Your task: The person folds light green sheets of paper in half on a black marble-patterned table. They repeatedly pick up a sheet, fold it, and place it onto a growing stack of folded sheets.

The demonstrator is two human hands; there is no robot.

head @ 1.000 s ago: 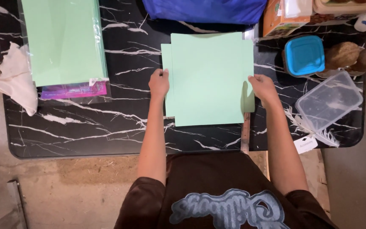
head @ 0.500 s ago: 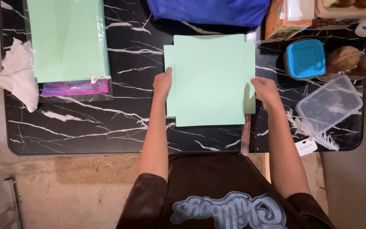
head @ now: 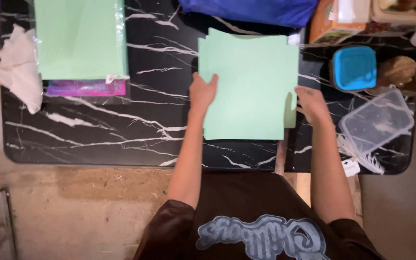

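A: Biggest item: black marble-look table (head: 97, 130). On it, centre, small stack of pale green sheets (head: 251, 86), edges slightly fanned at the top-left corner. Left hand (head: 202, 91) flat on the stack's left edge, fingers together, pressing, not pinching. Right hand (head: 313, 103) at the stack's right edge near the lower corner, fingers curled; pinching or just touching, cannot tell.

B: Risks?

A: Likely sheet slip: stack already misaligned, uneven pressure from either hand could fan it further. Possible crease at the lower right corner, where one sheet pokes out just inboard of the right hand.

B: Around the grip, big to small?

A: Beyond the stack, away from the body: blue bag (head: 251, 10), touching or overlapping the stack's far edge, blocks any push forward. Far outboard of the left hand: second pile of green paper in clear wrap (head: 78, 38), purple-pink packet (head: 86, 87) under its near edge, crumpled white cloth (head: 18, 72) at the table end. All well apart from the grip.

B: Right side?

A: Crowded. Just outboard of the right hand: clear plastic container (head: 376, 123), near. Beyond that hand: blue-lidded box (head: 355, 67), brown round things (head: 403, 72), orange carton (head: 328, 21). Little room for sliding the stack rightward; a wrist swing could knock the clear container.
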